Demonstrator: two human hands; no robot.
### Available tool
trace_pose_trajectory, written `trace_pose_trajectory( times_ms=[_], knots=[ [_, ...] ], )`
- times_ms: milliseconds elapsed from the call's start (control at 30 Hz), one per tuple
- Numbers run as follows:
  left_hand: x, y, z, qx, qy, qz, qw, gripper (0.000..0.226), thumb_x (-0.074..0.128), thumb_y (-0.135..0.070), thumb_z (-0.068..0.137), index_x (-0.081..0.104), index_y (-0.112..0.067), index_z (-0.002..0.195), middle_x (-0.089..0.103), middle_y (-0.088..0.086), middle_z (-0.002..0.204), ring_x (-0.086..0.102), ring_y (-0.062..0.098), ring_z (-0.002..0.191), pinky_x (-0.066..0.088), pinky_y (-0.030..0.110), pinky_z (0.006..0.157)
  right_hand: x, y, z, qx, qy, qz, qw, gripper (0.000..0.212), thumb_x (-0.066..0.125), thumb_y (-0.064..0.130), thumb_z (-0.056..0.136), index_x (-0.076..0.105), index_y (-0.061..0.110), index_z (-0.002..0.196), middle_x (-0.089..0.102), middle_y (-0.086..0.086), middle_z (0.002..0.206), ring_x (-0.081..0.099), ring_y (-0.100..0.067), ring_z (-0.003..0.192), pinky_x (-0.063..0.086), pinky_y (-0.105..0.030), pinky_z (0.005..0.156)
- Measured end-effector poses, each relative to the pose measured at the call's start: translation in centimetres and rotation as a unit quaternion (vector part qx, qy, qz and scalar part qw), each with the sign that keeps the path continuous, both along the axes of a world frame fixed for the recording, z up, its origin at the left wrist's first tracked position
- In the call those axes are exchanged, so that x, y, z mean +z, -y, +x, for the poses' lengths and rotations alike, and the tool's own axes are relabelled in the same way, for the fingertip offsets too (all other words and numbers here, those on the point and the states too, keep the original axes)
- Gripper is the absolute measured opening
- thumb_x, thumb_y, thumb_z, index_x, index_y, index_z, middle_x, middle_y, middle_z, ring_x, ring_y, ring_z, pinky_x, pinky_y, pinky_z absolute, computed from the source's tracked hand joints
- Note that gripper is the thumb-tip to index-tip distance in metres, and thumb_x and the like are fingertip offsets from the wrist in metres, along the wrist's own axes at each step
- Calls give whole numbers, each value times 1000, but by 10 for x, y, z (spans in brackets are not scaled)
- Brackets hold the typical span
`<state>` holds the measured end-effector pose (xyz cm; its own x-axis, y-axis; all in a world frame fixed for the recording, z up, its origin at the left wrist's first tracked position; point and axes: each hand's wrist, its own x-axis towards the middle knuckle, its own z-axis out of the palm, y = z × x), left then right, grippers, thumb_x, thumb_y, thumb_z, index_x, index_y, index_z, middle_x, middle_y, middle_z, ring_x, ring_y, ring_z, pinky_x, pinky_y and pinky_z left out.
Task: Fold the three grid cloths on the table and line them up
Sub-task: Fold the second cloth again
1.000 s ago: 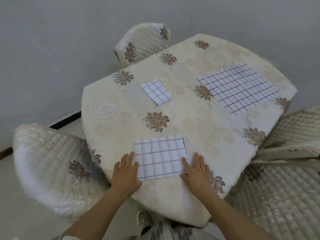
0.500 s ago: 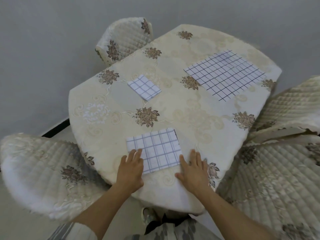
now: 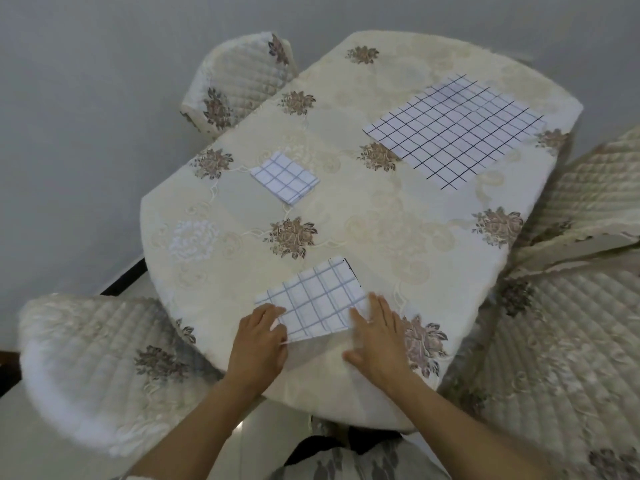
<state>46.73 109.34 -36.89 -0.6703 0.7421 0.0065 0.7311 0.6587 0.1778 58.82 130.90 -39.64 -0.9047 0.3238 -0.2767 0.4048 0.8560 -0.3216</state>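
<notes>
At the lower centre of the frame, the near cloth is lying on the desk, folded to a rectangle. Its near edge is lifting a little and casting a shadow on the floral cover. The left hand is gripping the near left corner of this cloth, its fingers curling round the edge. The right hand is lying flat at the cloth's right edge, fingers straight and released, fingertips touching the fabric, thumb spreading out toward the left hand. Motion blur is hiding whether the forefinger is going over or under the edge. Toward the middle of the frame, well apart from the hands, the small cloth is sitting folded into a compact square. At the upper right, the big cloth is lying spread flat and unfolded, one corner reaching near the desk's right edge. Quilted chairs are standing round the desk: the far chair at the upper left, the left chair at the lower left, the right chair at the lower right.
</notes>
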Motion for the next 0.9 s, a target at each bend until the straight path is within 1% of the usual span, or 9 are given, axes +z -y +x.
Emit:
trace_pose_trajectory(
  times_ms=[100,200,300,500,567,667,733,800,900],
  knots=[
    [10,-13,4,-9,13,25,1000,21,80,-18,59,62,-20,69,63,2,121,49,25,123,45,39,84,4,14,-6,28,-41,1,999,63,70,44,81,47,29,137,4,-13,162,-4,-30,149,9,-49,117],
    [18,-25,9,-40,21,45,998,19,78,-23,60,61,-20,68,62,2,122,48,25,124,46,39,85,3,24,-8,-3,-78,14,997,33,75,32,76,69,27,109,30,-17,155,22,-34,145,28,-52,110],
    [22,-34,14,-76,30,55,995,17,75,-23,59,61,-17,69,62,3,120,49,27,123,47,40,85,-3,32,-3,-71,-100,36,992,12,76,24,72,72,25,83,45,-19,145,36,-37,138,37,-52,104],
    [14,-34,27,-154,21,57,986,19,71,-23,53,61,-16,67,62,4,117,50,29,119,46,40,83,-11,64,22,-182,-124,55,974,13,79,13,64,71,21,69,55,-18,136,46,-38,131,38,-49,102],
    [9,-28,34,-173,28,68,982,16,70,-22,54,61,-16,67,62,3,116,50,27,116,45,39,82,-16,74,31,-219,-130,50,966,11,78,12,68,73,19,74,56,-16,134,47,-37,130,38,-46,102],
    [1,-19,42,-207,43,91,973,14,70,-18,58,62,-17,69,62,2,115,53,27,114,45,39,79,-18,81,39,-270,-141,19,952,20,76,3,70,74,11,89,58,-16,131,48,-38,127,37,-46,100],
    [-6,-9,42,-223,55,93,969,17,69,-19,60,62,-17,74,60,2,119,51,27,116,44,39,80,-19,84,44,-278,-159,20,947,20,80,0,62,73,15,74,60,-17,129,51,-40,124,40,-48,94],
    [-11,1,35,-216,65,80,971,25,70,-24,60,62,-19,83,57,3,125,47,26,120,44,39,83,-23,84,48,-290,-171,12,942,21,81,3,61,72,21,66,59,-15,130,50,-39,126,39,-48,93],
    [-20,15,16,-198,66,47,977,40,75,-29,59,62,-22,96,52,4,133,43,26,124,45,42,87,-28,86,56,-320,-192,-4,928,9,70,19,72,74,27,70,55,-10,138,44,-36,132,34,-47,96]
  ],
)
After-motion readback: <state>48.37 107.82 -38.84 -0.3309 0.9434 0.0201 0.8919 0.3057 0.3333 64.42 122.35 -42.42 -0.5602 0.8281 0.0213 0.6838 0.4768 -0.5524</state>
